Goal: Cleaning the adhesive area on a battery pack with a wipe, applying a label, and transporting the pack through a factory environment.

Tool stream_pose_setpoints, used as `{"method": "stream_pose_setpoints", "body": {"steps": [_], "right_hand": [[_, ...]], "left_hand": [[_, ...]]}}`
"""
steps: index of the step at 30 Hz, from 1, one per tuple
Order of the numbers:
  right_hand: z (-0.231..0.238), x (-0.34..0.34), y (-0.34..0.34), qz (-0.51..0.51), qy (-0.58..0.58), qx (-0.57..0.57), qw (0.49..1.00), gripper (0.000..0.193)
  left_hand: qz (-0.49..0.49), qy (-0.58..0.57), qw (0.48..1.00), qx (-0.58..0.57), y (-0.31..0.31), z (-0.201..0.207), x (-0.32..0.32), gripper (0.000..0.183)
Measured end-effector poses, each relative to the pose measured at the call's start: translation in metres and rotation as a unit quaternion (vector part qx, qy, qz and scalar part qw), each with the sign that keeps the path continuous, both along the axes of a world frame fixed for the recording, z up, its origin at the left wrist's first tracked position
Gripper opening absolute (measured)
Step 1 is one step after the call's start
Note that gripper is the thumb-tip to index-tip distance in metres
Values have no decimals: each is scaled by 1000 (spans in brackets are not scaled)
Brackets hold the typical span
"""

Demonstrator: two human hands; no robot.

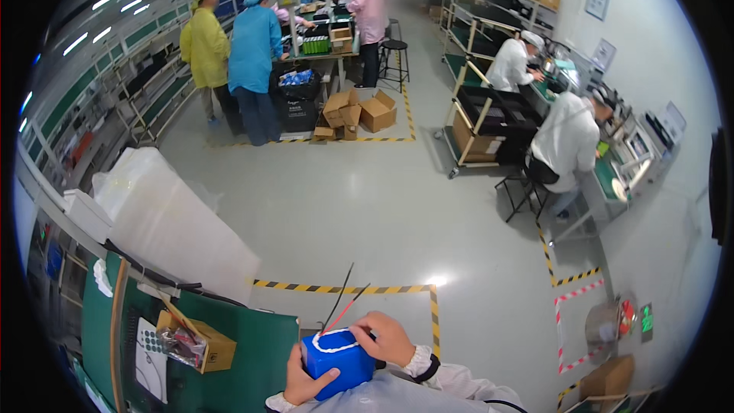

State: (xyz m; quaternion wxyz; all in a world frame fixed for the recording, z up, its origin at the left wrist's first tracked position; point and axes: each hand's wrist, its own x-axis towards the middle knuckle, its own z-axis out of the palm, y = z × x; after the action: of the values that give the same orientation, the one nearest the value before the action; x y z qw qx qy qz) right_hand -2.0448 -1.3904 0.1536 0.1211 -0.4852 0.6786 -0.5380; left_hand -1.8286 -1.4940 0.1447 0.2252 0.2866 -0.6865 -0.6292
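A blue, box-shaped battery pack (342, 371) is in front of me at the lower middle, close against my clothing. One black and one red wire (348, 309) rise from its far left corner. A bead of white glue or sealant (327, 350) runs in a loop on its top face. My left hand (303, 381) clasps the pack's left side, thumb across the near face. On the top right edge rest the bent fingers of my right hand (388, 340); its fingertips are partly hidden, and I cannot tell if they also pinch something small.
To the left, a green-topped workbench (260, 329) bears an open cardboard box (218, 350) with plastic bags. Behind it stands a pale wrapped stack (168, 214). Striped tape marks the floor. People work at far benches and on the right, near a wheeled cart (478, 141).
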Motion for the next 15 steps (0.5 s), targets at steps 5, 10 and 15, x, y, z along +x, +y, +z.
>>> {"method": "stream_pose_setpoints", "body": {"steps": [5,10,15], "right_hand": [[-22,-96,-86,-62,-152,117,979,14],[-102,-179,-193,-9,160,23,987,28],[-90,-237,-272,65,-85,326,939,42]], "left_hand": [[90,35,994,42,-65,-26,-68,82],[152,72,980,103,-157,-41,-138,81],[181,95,968,147,-250,-26,-194,80]]}}
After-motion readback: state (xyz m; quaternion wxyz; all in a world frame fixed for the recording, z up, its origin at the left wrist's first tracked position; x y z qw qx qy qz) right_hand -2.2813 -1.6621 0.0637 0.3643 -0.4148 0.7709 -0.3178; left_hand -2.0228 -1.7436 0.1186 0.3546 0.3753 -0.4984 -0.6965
